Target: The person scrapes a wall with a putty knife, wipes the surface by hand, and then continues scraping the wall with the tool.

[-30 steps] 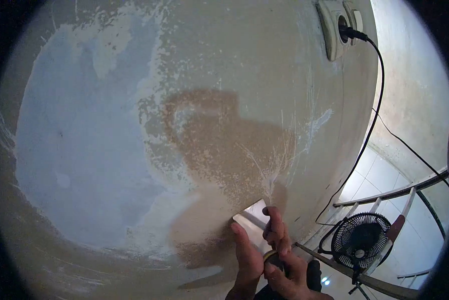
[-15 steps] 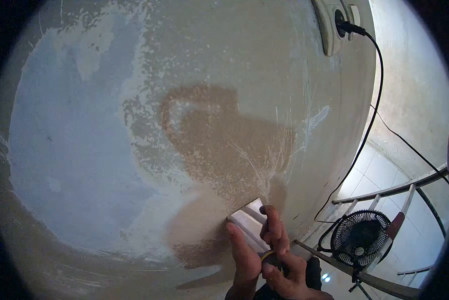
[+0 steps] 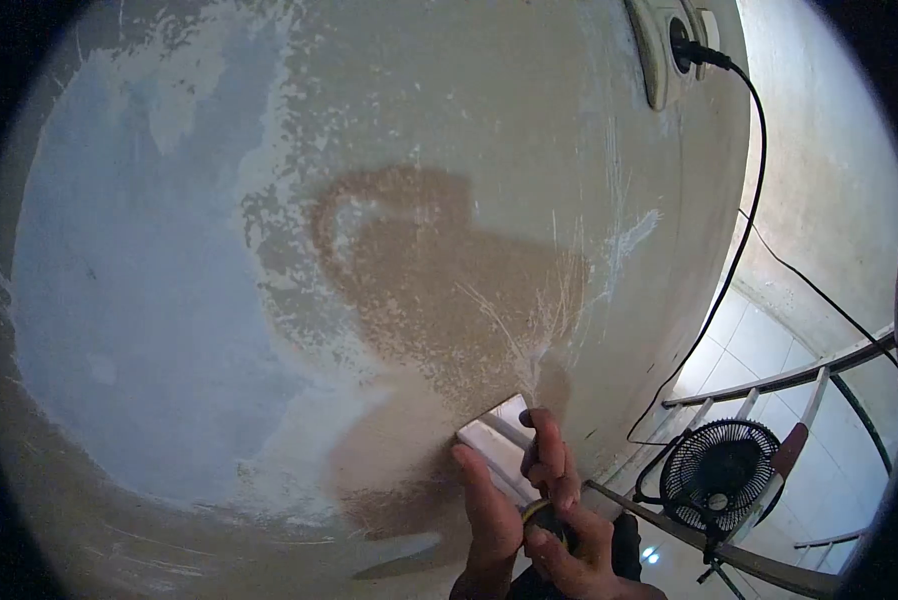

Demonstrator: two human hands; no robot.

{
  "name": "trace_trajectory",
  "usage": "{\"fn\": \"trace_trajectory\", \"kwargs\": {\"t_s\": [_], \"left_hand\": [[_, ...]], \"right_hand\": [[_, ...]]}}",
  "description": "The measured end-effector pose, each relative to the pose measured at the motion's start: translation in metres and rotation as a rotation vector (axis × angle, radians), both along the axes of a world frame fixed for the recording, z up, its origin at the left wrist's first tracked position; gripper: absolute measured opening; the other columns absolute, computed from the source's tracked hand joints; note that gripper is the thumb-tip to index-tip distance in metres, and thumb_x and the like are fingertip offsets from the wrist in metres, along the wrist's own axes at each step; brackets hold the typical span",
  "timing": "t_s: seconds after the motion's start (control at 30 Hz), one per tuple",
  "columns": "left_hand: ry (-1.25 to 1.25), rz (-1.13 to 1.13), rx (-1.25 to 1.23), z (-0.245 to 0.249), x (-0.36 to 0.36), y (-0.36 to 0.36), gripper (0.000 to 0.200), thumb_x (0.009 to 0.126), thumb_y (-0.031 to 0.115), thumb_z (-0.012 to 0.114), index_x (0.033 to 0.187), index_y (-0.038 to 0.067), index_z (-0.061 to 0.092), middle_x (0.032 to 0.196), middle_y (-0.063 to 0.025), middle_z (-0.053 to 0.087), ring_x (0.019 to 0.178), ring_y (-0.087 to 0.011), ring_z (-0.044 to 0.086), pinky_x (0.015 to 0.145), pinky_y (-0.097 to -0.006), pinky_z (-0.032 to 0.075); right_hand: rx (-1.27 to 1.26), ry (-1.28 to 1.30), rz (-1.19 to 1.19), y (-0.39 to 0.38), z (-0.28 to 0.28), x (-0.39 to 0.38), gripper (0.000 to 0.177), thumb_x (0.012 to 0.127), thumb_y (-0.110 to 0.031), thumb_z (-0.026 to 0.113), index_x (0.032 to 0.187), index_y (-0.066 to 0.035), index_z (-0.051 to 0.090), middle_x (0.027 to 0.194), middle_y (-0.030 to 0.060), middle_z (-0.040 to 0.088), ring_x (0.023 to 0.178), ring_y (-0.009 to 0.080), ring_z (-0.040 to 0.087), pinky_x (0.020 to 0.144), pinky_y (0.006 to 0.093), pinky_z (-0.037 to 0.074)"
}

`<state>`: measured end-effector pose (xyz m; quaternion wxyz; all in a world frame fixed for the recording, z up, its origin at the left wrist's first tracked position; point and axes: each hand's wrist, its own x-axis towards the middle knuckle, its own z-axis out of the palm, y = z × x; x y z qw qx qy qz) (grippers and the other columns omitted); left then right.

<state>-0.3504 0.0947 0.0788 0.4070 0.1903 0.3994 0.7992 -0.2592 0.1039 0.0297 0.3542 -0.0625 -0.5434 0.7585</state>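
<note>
Low in the head view, my left hand (image 3: 489, 515) is closed around a pale rectangular plate (image 3: 494, 445) with a raised ridge or fold, a wide scraper blade by its look. A thumb presses its left edge and curled fingers lie along its right. Close against it, my right hand (image 3: 594, 545) is closed on a dark round-ended piece with a yellow rim (image 3: 541, 512), perhaps a tool handle; most of it is hidden by fingers. Behind the hands is a wall (image 3: 529, 120) with a large bluish-white patch (image 3: 149, 300), scratches and a brownish shadowed area (image 3: 449, 270).
A socket (image 3: 659, 60) at upper right has a black plug (image 3: 704, 58) in it, with its cable (image 3: 759, 170) hanging down. At lower right, a black fan (image 3: 721, 475) sits by a ladder-like metal frame (image 3: 819, 400) over pale floor tiles (image 3: 734, 330).
The wall has shifted very slightly left in the view. Both hands and what they hold stay almost where they were.
</note>
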Motion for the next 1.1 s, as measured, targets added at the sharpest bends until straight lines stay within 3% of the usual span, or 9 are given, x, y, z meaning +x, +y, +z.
{"fn": "trace_trajectory", "kwargs": {"t_s": [0.07,0.13,0.27,0.43,0.77,0.83,0.97,1.03,1.1], "left_hand": [[0.003,0.019,0.009,-0.003,-0.001,-0.002,0.077,0.069,0.078,0.029,0.087,0.005,0.044,0.054,0.0015,0.025,0.039,-0.0132,0.032,0.038,-0.0274,0.029],[-0.108,-0.064,0.025,-0.007,-0.006,-0.006,0.088,0.058,0.084,0.035,0.091,0.003,0.042,0.059,-0.0007,0.037,0.047,-0.0122,0.04,0.043,-0.0226,0.032],[-0.088,-0.025,-0.015,0.001,-0.003,-0.004,0.088,0.058,0.084,0.035,0.092,0.003,0.041,0.06,-0.0008,0.037,0.048,-0.0123,0.04,0.043,-0.0227,0.032],[-0.088,-0.054,0.02,-0.005,-0.004,-0.003,0.087,0.058,0.084,0.035,0.092,0.003,0.041,0.06,-0.0006,0.037,0.048,-0.012,0.04,0.044,-0.0229,0.032],[-0.109,-0.05,0.012,-0.009,-0.003,-0.003,0.089,0.059,0.084,0.034,0.093,0.002,0.04,0.057,0.0009,0.034,0.048,-0.0118,0.04,0.043,-0.023,0.032],[-0.075,0.039,-0.021,-0.009,0.0,-0.003,0.076,0.069,0.078,0.029,0.087,0.005,0.043,0.054,0.0008,0.027,0.041,-0.0142,0.034,0.039,-0.029,0.031],[-0.065,0.051,-0.023,-0.004,0.002,-0.001,0.076,0.069,0.078,0.029,0.087,0.005,0.042,0.055,0.0008,0.027,0.041,-0.0139,0.034,0.04,-0.0285,0.032],[-0.107,0.005,-0.035,-0.003,0.0,-0.002,0.089,0.059,0.084,0.034,0.096,0.002,0.039,0.058,-0.0001,0.035,0.047,-0.0133,0.04,0.044,-0.0256,0.034],[-0.072,0.003,-0.036,-0.008,-0.002,-0.005,0.087,0.06,0.083,0.034,0.095,0.003,0.039,0.058,-0.0001,0.034,0.047,-0.0138,0.039,0.044,-0.0261,0.034]], "right_hand": [[-0.037,0.008,0.017,0.0,0.006,0.003,0.019,0.089,-0.018,0.044,0.085,0.0,0.045,0.072,0.0042,0.042,0.063,0.0116,0.039,0.055,0.0253,0.033],[-0.033,-0.095,0.045,0.001,0.006,0.005,0.023,0.089,-0.022,0.044,0.086,0.0,0.046,0.072,0.0039,0.042,0.063,0.0119,0.039,0.056,0.0257,0.033],[0.055,-0.042,-0.021,0.0,0.0,0.001,0.022,0.089,-0.022,0.044,0.086,0.0,0.046,0.072,0.0038,0.042,0.063,0.0126,0.039,0.056,0.0267,0.033],[-0.073,0.065,-0.073,-0.005,0.001,-0.004,0.018,0.088,-0.018,0.046,0.086,0.0,0.047,0.072,0.0035,0.042,0.064,0.013,0.039,0.058,0.0269,0.033],[-0.091,-0.074,0.022,-0.004,0.0,0.003,0.014,0.087,-0.013,0.047,0.091,0.0,0.048,0.072,0.002,0.04,0.063,0.0128,0.038,0.057,0.0267,0.033],[-0.122,0.123,-0.094,-0.01,-0.003,-0.003,0.017,0.087,-0.017,0.048,0.088,0.0,0.048,0.072,0.0024,0.041,0.062,0.0124,0.037,0.056,0.0271,0.032],[-0.135,0.129,-0.079,-0.005,-0.001,-0.002,0.022,0.087,-0.022,0.05,0.087,0.0,0.048,0.073,0.0024,0.041,0.061,0.0124,0.036,0.056,0.0274,0.031],[-0.06,0.049,0.021,0.005,0.008,0.003,0.022,0.087,-0.023,0.049,0.087,-0.001,0.047,0.071,0.0016,0.038,0.061,0.0125,0.035,0.056,0.0277,0.031],[-0.076,0.001,0.041,0.004,0.013,0.008,0.022,0.087,-0.023,0.049,0.087,-0.001,0.047,0.07,0.0014,0.038,0.061,0.0125,0.035,0.056,0.0277,0.032]]}}
